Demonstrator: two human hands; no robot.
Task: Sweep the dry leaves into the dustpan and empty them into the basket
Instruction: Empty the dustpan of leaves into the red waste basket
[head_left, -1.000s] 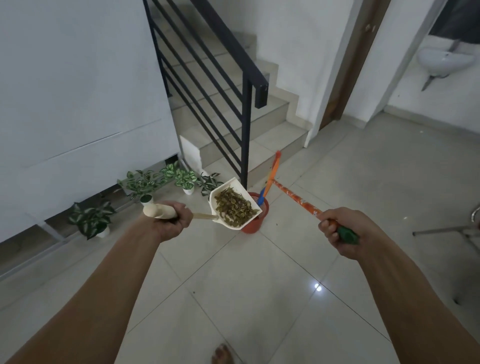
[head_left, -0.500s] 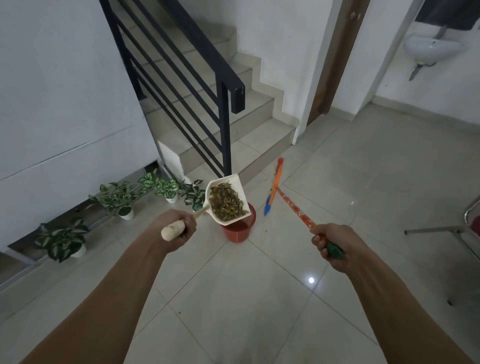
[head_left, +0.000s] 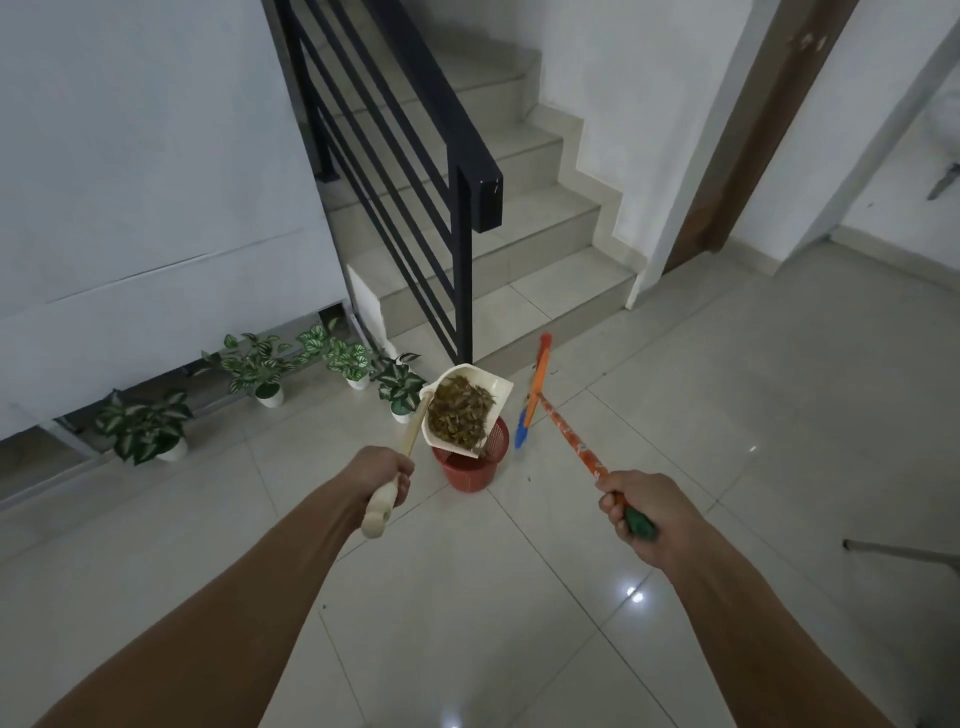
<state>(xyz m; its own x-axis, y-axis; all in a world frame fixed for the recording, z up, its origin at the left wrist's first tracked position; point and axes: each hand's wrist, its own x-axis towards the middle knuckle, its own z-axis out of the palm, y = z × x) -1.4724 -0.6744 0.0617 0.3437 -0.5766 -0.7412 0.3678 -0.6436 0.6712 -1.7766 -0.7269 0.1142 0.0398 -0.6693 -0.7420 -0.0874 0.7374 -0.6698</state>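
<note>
My left hand grips the cream handle of a white dustpan. The pan is tipped over a small red basket on the floor, and its open lip reaches down to the basket's rim. A pile of dry brown-green leaves lies in the pan, sliding toward that lip. My right hand holds the green end of an orange broom stick. The broom's orange and blue head rests on the tiles just right of the basket.
A black stair railing and tiled steps rise behind the basket. Several potted plants line the white wall at left. A metal chair leg sticks in from the right edge. A brown door frame stands at back right.
The dustpan has tilted further over the basket, its lip now dipping to the rim, with the handle turned toward me. The view has shifted closer to the basket.
</note>
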